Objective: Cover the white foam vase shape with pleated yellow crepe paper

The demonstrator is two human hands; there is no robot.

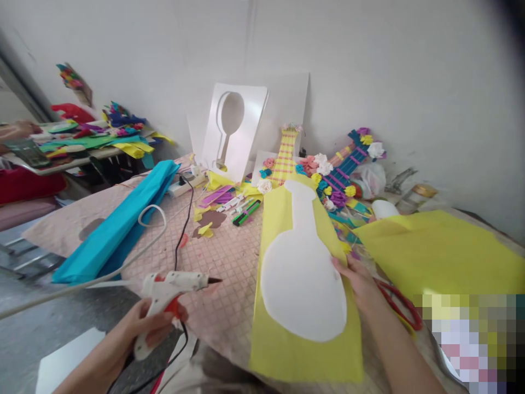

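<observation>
My left hand (158, 323) is wrapped round the handle of a white hot glue gun (176, 282) with an orange trigger. The gun's dark nozzle points right, over the table. A white guitar-shaped cutout (305, 284) lies on a sheet of yellow paper (266, 350) in front of me. At the cutout's right edge, my right hand (355, 279) grips it with the fingertips; part of that grip is hidden. Red-handled scissors (400, 303) lie beside my right wrist, partly covered.
A folded blue paper (123, 219) lies at the left, crossed by a white cable (151, 241). Behind are a green cutter (246, 212), a yellow decorated guitar (286, 156) and a blue one (348, 164). More yellow paper (443, 246) is at right. Another person's hand (20, 131) shows far left.
</observation>
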